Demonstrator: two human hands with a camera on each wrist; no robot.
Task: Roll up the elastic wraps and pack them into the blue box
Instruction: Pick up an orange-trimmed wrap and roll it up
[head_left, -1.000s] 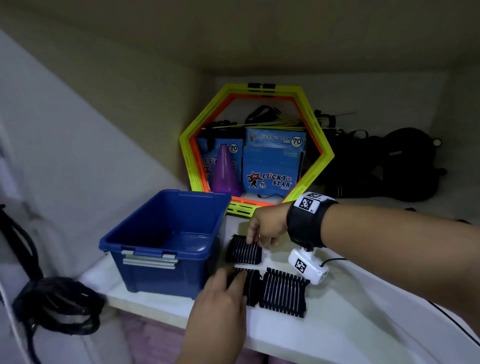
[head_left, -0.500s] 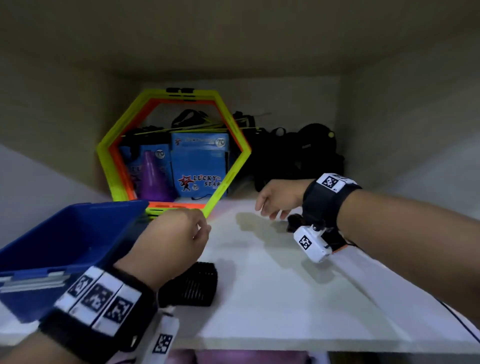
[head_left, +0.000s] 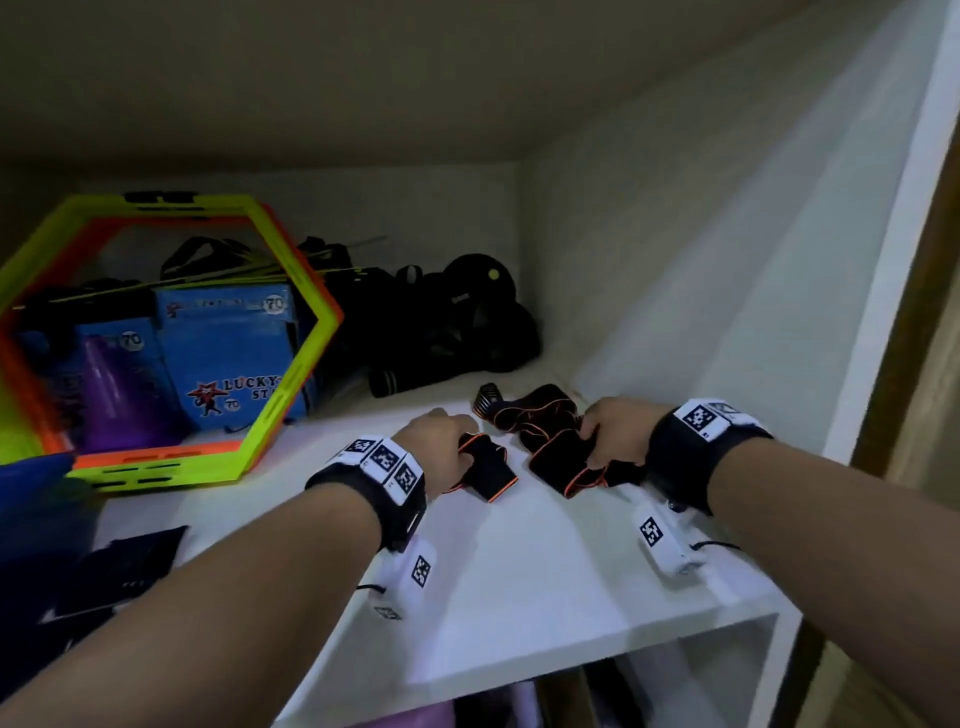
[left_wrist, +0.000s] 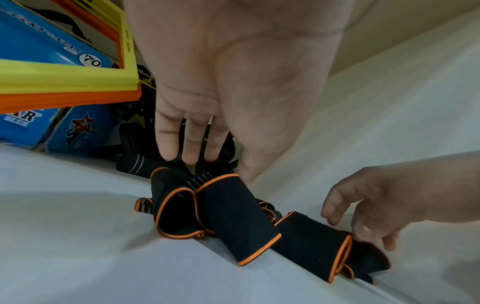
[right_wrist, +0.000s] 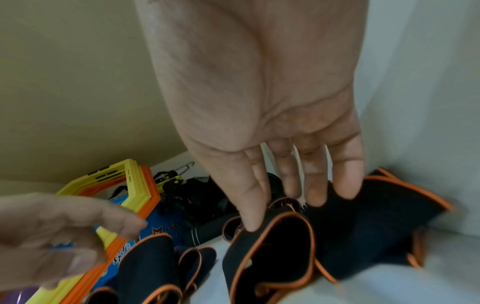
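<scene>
Both hands have shifted right: left hand (head_left: 441, 441) and right hand (head_left: 615, 434) grasp the wraps (head_left: 550, 441).

Both hands rest on black, orange-edged elastic wraps (head_left: 545, 436) on the white shelf (head_left: 519, 571): left hand (head_left: 441, 441) at center, right hand (head_left: 613, 434) toward three o'clock. A hexagonal frame (head_left: 291, 364) leans at ten o'clock.
</scene>
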